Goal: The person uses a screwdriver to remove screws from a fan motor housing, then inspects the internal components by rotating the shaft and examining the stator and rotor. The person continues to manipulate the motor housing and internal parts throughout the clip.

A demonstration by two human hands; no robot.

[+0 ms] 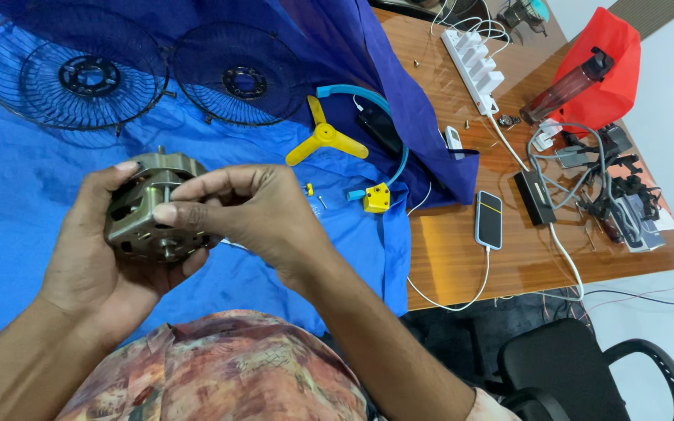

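While the left hand (99, 249) cradles a brass-coloured fan motor (152, 209) from below, its grip clamped round the housing, the right hand (247, 212) comes over from the right with thumb and forefinger pinched together at the motor's face, apparently on a small part too tiny to make out. The motor is lifted off the desk, close to the person's chest, probably so the fine work sits right under the eyes. Just beyond, on the blue cloth (17, 179), lie a small yellow screw piece (308, 189) and a yellow block (377, 198) on a light blue curved band (368, 97), with a yellow three-bladed propeller (324, 138) next to them, all within easy reach. Farther off, two black wire fan guards (72, 74) lie flat side by side. To the right, on bare wood, a phone (489, 219) lies charging, and a white power strip (476, 68) lies at the far edge.
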